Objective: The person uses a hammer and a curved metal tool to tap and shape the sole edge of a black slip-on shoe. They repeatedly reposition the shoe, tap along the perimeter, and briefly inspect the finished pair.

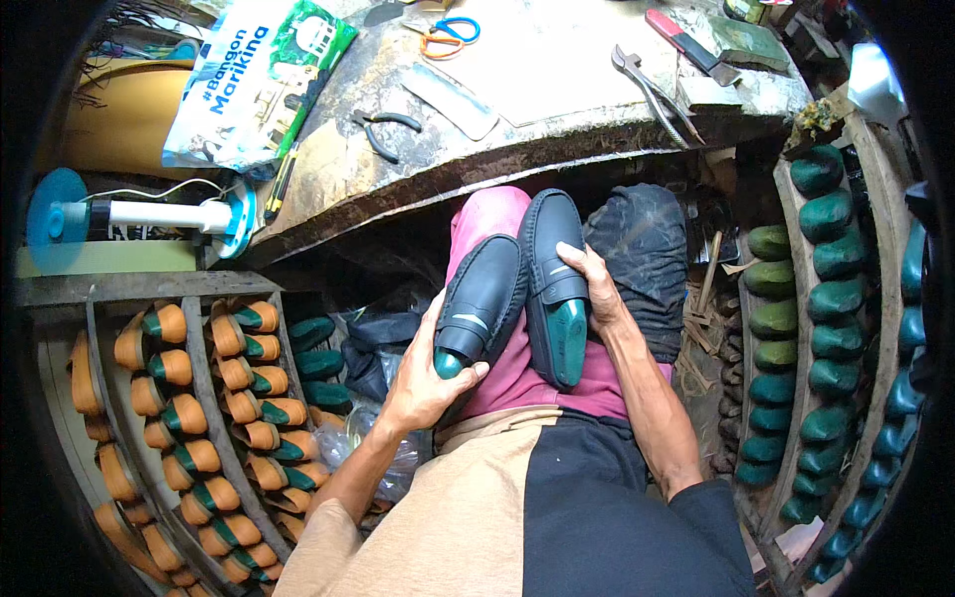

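Two dark loafers rest side by side over my lap, toes pointing away from me. My left hand (426, 381) is closed around the heel end of the left loafer (484, 289), its thumb near the green shoe last inside. My right hand (595, 284) grips the right loafer (553, 239) along its side, thumb on the strap across the upper. A green shoe last (566, 343) fills the right loafer's opening. The two shoes touch or nearly touch along their inner edges. Their soles are mostly hidden.
Ahead is a worn workbench (328, 189) with pliers (390, 132), pincers (652, 95), scissors (450, 38) and a red-handled knife (691, 45). Racks of tan shoe uppers (214, 497) stand at left, racks of green lasts (834, 303) at right. A printed plastic bag (249, 85) lies at the bench's left.
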Available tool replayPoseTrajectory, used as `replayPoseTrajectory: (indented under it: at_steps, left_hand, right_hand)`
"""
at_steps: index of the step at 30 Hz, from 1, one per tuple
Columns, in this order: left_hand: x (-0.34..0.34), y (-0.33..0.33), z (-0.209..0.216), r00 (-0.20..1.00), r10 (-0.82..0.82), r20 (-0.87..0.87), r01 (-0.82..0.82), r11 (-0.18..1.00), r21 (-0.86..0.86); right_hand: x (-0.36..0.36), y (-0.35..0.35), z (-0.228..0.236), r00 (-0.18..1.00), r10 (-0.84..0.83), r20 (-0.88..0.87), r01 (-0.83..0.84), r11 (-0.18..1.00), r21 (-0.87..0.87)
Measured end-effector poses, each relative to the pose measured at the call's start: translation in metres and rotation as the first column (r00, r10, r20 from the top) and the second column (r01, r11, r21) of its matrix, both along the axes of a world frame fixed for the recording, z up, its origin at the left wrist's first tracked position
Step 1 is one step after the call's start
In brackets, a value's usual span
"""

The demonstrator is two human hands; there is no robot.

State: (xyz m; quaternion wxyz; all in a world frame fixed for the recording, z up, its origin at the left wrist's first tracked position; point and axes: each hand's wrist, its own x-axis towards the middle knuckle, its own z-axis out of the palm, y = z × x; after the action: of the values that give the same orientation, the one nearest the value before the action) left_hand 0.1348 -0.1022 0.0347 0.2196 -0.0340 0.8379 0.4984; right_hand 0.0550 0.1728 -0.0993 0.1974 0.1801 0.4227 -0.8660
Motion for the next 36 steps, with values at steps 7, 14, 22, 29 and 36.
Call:
replayPoseTrajectory:
  at_steps: [7, 14, 22, 29, 36]
  left_hand:
    - [-0.008, -0.029, -0.01, 0.998, -0.056, 0.016, 0.052, 0.983, 0.173]
    - [-0.023, -0.048, -0.007, 0.984, -0.158, 0.078, 0.141, 0.971, 0.195]
    - [-0.053, -0.064, -0.003, 0.924, -0.355, 0.14, 0.317, 0.918, 0.237]
    - [-0.104, -0.083, 0.009, 0.799, -0.569, 0.195, 0.511, 0.814, 0.277]
    - [-0.118, -0.071, 0.019, 0.729, -0.659, 0.185, 0.653, 0.751, 0.101]
  right_hand:
    - [0.009, 0.02, 0.036, 0.996, 0.09, -0.004, -0.089, 0.994, 0.058]
    - [0.001, 0.07, 0.117, 0.899, 0.426, -0.106, -0.353, 0.845, 0.401]
    - [-0.026, 0.096, 0.12, 0.619, 0.785, 0.025, -0.518, 0.385, 0.764]
    - [-0.047, 0.112, 0.089, 0.495, 0.867, 0.06, -0.648, 0.322, 0.69]
    - [-0.052, 0.127, 0.074, 0.489, 0.871, 0.054, -0.741, 0.382, 0.552]
